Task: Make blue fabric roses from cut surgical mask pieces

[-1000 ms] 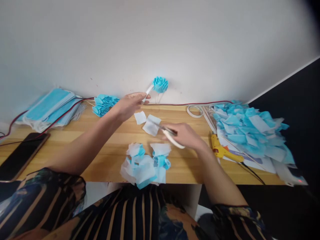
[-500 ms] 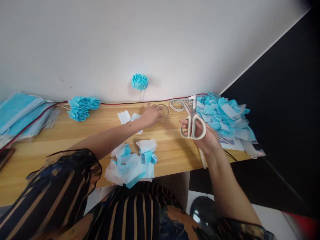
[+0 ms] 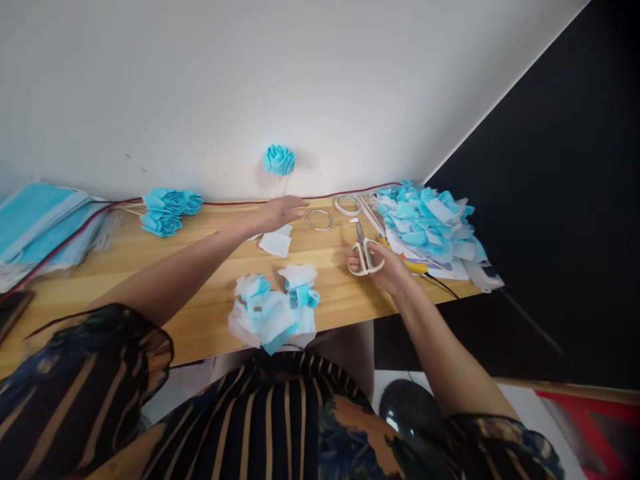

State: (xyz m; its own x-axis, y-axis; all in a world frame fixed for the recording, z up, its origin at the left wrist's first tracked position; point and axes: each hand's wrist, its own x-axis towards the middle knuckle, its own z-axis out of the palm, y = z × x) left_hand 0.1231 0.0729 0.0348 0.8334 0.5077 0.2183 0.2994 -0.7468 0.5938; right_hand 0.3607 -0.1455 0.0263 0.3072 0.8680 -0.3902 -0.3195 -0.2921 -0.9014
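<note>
Because the right hand (image 3: 391, 269) has its grip clamped round their handles, the scissors (image 3: 365, 248), at four o'clock from centre, point towards twelve, away from the striped top (image 3: 280, 413). At ten, the left hand (image 3: 277, 213) is empty, grip apart, above white squares (image 3: 276, 242); a white scrap (image 3: 355, 220) seems caught at the blade tips.

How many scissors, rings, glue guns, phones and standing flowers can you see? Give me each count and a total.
Scissors: 1
Rings: 2
Glue gun: 1
Phone: 1, cut off by the picture's edge
Standing flower: 1
Total: 6
</note>
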